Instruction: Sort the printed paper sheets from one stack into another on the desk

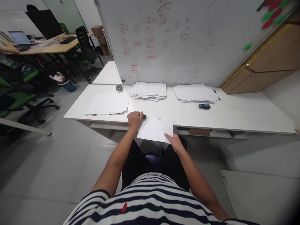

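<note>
My right hand (174,142) pinches the near corner of a sheet of paper (156,128) that overhangs the front edge of the white table (246,118). My left hand (135,120) rests just beside the sheet's far left corner, curled shut over a small dark object (143,117). Farther back lie loose sheets (109,103) and two paper stacks (150,90) before a whiteboard (187,47) with red writing, and green chairs (16,103) stand off to the left.
</note>
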Demonstrator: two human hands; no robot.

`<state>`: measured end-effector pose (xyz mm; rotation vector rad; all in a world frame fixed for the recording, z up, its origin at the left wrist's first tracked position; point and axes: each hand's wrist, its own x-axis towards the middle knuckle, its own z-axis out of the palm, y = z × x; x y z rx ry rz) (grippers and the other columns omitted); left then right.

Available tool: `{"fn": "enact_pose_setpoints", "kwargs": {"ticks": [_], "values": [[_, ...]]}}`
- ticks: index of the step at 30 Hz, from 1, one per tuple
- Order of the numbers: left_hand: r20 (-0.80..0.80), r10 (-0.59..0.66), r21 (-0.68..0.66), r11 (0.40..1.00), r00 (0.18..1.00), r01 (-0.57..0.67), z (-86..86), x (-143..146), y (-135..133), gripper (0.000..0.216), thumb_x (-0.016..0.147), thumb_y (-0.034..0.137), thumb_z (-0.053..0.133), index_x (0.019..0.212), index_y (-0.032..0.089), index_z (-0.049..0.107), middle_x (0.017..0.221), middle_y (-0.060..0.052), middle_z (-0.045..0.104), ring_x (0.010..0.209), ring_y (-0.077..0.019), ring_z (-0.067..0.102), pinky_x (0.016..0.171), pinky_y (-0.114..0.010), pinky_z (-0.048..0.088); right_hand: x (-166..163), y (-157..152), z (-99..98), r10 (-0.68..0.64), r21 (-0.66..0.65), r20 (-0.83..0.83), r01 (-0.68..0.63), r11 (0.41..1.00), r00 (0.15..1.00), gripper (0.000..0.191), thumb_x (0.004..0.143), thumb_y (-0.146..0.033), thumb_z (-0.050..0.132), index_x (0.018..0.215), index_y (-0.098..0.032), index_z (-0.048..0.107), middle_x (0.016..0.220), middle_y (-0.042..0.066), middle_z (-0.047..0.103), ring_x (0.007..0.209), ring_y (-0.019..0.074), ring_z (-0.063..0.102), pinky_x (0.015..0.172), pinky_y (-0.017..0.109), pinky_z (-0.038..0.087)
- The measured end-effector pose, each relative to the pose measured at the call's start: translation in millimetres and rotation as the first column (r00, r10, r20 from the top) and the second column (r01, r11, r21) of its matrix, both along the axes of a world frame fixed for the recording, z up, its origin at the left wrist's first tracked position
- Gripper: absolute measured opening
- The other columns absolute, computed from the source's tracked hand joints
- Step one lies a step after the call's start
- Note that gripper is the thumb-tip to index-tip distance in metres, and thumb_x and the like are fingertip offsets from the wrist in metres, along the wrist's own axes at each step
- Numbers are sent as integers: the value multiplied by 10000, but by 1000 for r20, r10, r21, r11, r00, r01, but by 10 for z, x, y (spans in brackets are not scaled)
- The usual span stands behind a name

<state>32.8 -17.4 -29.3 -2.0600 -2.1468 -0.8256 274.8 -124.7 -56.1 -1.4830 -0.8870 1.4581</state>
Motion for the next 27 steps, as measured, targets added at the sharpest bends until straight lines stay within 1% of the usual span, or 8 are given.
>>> {"fn": "enact_pose_setpoints", "kwargs": {"ticks": [3, 7, 10, 15, 18, 22, 25, 27], "values": [[-1, -13, 12, 1000, 1000, 13, -45, -17, 18, 402, 943, 410, 325, 772, 206, 627, 849, -107, 628, 921, -252, 525, 874, -421, 283, 48, -22, 128, -19, -11, 38, 19, 1000, 999, 377, 680, -414, 717, 942, -143, 709, 958, 111, 743, 835, 293, 707, 689, 407, 581], [-31, -20, 41, 999, 999, 21, -114, -50, 48, 391, 941, 395, 324, 772, 211, 626, 834, -106, 626, 906, -254, 519, 874, -427, 277, 264, -120, 346, -54, 26, 173, 50, 998, 983, 358, 690, -407, 717, 934, -145, 723, 965, 107, 743, 907, 310, 697, 800, 420, 556], [-19, -20, 56, 998, 1000, 21, -146, -58, 64, 382, 937, 386, 326, 773, 214, 625, 838, -106, 621, 918, -258, 517, 884, -433, 273, 476, -251, 431, -140, 52, 188, 132, 990, 972, 395, 698, -445, 718, 961, -151, 723, 991, 107, 739, 938, 316, 690, 826, 424, 549], [11, -4, 56, 998, 1000, 4, -169, -39, 80, 399, 939, 371, 303, 768, 202, 621, 853, -115, 619, 928, -264, 512, 896, -448, 260, 703, -435, 336, -269, 38, 80, 267, 963, 960, 404, 685, -428, 745, 977, -150, 712, 1005, 106, 736, 926, 302, 694, 823, 418, 563], [16, 7, 58, 998, 1000, -8, -181, -27, 87, 400, 939, 359, 296, 767, 198, 619, 851, -116, 620, 923, -262, 512, 903, -447, 260, 738, -373, 272, -280, 25, 52, 279, 960, 959, 393, 688, -421, 744, 978, -158, 706, 1007, 101, 736, 924, 294, 695, 827, 412, 566], [47, -20, 53, 998, 999, 17, -197, -25, 92, 358, 925, 346, 330, 791, 207, 631, 865, -115, 621, 936, -266, 510, 927, -452, 262, 645, 215, 369, -253, 201, 58, 237, 951, 966, 412, 718, -428, 712, 1032, -165, 680, 1125, 95, 700, 1045, 271, 653, 921, 393, 522], [47, -42, 50, 998, 998, 40, -196, -26, 85, 323, 914, 339, 357, 809, 220, 638, 880, -109, 624, 940, -265, 512, 938, -453, 270, 414, 1075, 580, -151, 343, 177, 82, 936, 973, 420, 766, -444, 651, 1081, -166, 657, 1138, 92, 692, 1051, 245, 642, 913, 371, 513], [38, -30, 57, 998, 999, 28, -186, -27, 74, 307, 908, 334, 369, 801, 228, 637, 870, -103, 623, 932, -262, 518, 934, -450, 282, 186, 1733, 741, -54, 311, 348, -60, 949, 936, 392, 796, -430, 592, 1043, -133, 659, 985, 103, 726, 871, 230, 677, 760, 356, 555]]}}
